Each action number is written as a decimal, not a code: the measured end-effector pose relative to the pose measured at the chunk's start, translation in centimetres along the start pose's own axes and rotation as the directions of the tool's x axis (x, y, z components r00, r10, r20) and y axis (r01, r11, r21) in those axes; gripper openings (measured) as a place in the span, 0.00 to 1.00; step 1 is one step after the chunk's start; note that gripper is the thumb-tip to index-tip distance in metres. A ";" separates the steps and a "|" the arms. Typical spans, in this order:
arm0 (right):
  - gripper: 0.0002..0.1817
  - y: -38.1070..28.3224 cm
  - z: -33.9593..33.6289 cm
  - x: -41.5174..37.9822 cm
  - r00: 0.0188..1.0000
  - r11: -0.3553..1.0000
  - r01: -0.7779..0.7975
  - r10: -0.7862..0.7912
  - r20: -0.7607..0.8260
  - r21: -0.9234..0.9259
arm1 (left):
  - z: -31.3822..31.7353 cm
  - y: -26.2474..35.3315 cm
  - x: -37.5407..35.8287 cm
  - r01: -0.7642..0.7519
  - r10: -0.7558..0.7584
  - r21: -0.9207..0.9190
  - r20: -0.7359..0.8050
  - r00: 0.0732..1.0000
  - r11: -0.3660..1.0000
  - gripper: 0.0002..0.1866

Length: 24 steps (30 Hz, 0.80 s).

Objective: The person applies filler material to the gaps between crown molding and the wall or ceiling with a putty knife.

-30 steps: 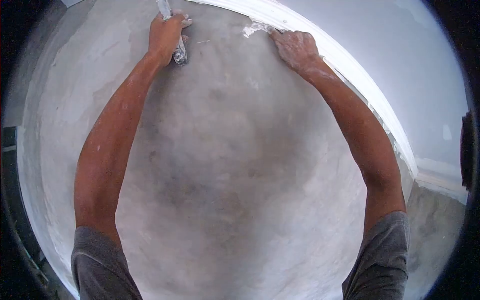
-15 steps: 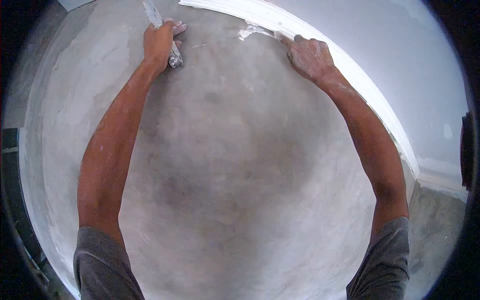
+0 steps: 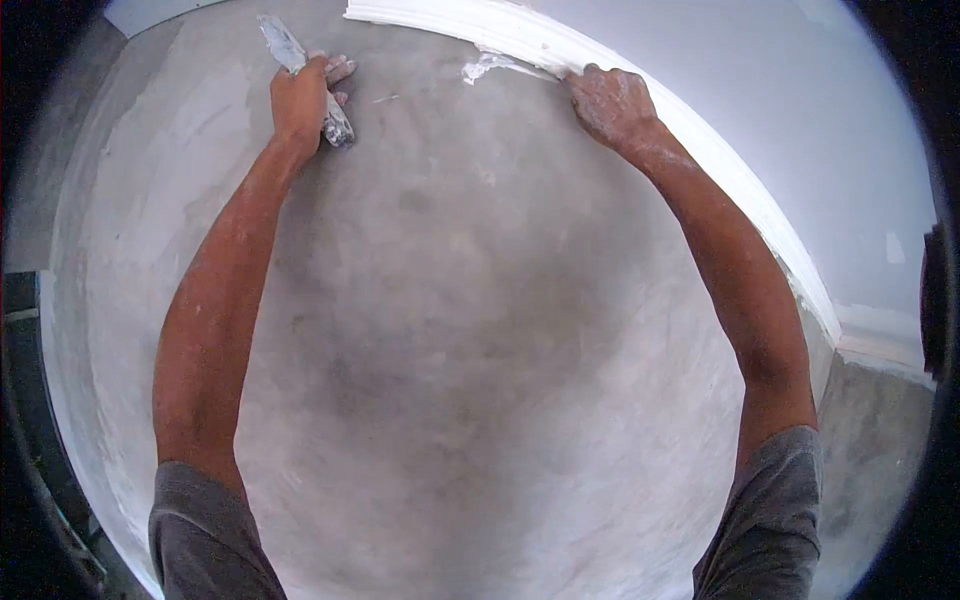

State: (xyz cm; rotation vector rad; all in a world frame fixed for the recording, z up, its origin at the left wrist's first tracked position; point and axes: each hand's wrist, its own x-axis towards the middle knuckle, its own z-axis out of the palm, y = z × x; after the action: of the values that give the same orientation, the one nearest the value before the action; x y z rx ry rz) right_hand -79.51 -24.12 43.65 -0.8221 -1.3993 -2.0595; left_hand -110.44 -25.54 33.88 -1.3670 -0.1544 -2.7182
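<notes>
My left hand is wrapped round a plaster-smeared putty knife, whose blade points up and left and whose handle end shows below the fingers. Up at the right, my right hand is closed, its fingers curled against the lower edge of a white moulding. Whitish dust covers its knuckles. Just left of those fingers, a ragged smear of white plaster lies under the moulding on the grey wall. Whether anything is inside the right fingers is hidden.
The moulding curves down to a corner at the right, below a pale ceiling. Another grey wall stands beyond that corner. A dark opening is at the far left, and a white panel edge shows at the top left.
My left hand has shifted slightly left with the putty knife. The right index finger, stretched out before, is now curled in at the moulding's edge.
</notes>
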 end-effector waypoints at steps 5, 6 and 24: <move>0.22 1.2 -0.1 -1.2 0.971 0.907 -0.218 0.240 -0.017 0.361 | 0.0 0.4 -0.2 -0.010 0.009 -0.021 -0.022 1.000 1.000 0.14; 0.22 1.0 -0.3 -1.2 0.969 0.904 -0.224 0.246 -0.014 0.365 | 0.1 0.3 -0.3 0.014 -0.015 -0.017 -0.027 1.000 1.000 0.13; 0.38 -6.4 -4.5 15.0 0.457 -0.884 0.234 0.467 0.757 0.404 | -1.9 1.0 -5.1 -0.016 -0.003 -0.192 -0.098 0.995 0.981 0.08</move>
State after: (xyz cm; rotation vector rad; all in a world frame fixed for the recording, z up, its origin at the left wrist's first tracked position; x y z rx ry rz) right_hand -95.14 -27.41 49.24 0.1982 -1.1026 0.8785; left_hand -108.78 -26.62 28.75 -1.2695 0.1237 -2.8500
